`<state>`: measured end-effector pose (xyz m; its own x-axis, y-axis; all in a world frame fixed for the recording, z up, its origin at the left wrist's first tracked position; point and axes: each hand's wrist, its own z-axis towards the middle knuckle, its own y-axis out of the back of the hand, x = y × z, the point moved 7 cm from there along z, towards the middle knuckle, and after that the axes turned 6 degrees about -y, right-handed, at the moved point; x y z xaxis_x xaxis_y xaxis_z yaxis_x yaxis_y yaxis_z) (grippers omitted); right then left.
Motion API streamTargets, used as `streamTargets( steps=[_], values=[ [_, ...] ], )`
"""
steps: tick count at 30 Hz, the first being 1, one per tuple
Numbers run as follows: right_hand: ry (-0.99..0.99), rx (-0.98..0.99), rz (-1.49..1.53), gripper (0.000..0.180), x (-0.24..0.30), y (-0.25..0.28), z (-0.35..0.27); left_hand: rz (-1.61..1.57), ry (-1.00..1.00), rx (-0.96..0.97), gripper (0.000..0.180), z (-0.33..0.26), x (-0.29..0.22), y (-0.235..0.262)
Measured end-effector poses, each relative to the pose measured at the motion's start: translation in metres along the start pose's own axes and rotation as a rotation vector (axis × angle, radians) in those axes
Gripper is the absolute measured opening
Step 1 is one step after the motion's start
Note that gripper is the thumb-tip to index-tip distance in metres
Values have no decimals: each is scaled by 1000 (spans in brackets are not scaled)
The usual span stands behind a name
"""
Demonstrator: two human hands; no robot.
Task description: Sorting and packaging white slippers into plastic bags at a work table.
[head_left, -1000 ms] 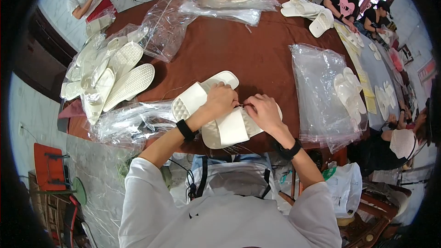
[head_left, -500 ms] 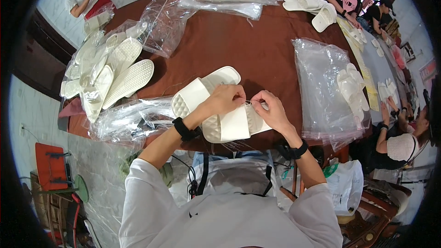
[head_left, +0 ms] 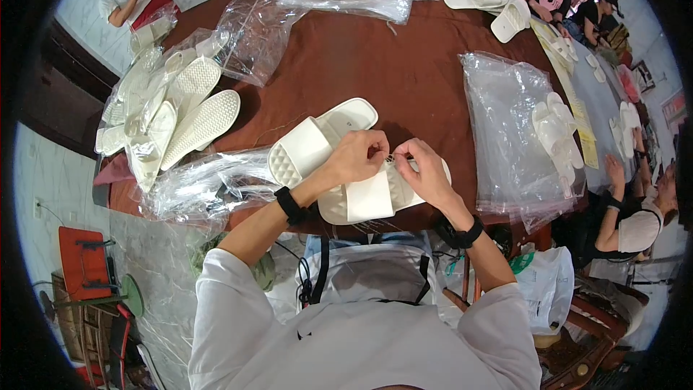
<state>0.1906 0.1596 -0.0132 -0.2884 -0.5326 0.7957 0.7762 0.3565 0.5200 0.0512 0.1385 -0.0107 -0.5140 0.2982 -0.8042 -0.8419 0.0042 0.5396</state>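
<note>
Two white slide slippers lie side by side in front of me, the upper-left slipper point(head_left: 304, 149) and the nearer slipper point(head_left: 370, 197). Between my fingertips, above the gap between them, shows a thin cord point(head_left: 390, 159) with a small loop. My left hand point(head_left: 357, 157) pinches one side of it, its wrist resting across the slippers. From the other side my right hand point(head_left: 424, 172) pinches it too, over the sole of the nearer slipper. The fingers partly hide the cord, so its full run cannot be made out.
Bagged white slippers point(head_left: 173, 112) pile up at the left beside crumpled clear bags point(head_left: 216, 184). Flat clear bags point(head_left: 505, 130) with a slipper pair point(head_left: 554, 137) lie at right. More slippers point(head_left: 498, 6) sit at the far right of the brown-covered table point(head_left: 346, 65). Several people work around.
My hands stay nearly in place, still pinching the cord, whose loop now shows more plainly. Across the table, another person's hand has drawn back from the bagged slippers.
</note>
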Motion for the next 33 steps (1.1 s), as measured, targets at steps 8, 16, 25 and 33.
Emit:
streamTargets(
  steps=[8,16,25,33],
  values=[
    [-45,52,21,14,-5,-6,3,13,48,-7,6,-1,5,-3],
    [-38,38,50,16,5,22,-1,19,103,11,7,-4,5,0],
    [120,93,-236,14,15,6,-5,-11,99,54,7,-1,10,-5],
    [133,12,-281,11,21,22,-5,182,-183,-56,16,-5,-26,0]
  ],
)
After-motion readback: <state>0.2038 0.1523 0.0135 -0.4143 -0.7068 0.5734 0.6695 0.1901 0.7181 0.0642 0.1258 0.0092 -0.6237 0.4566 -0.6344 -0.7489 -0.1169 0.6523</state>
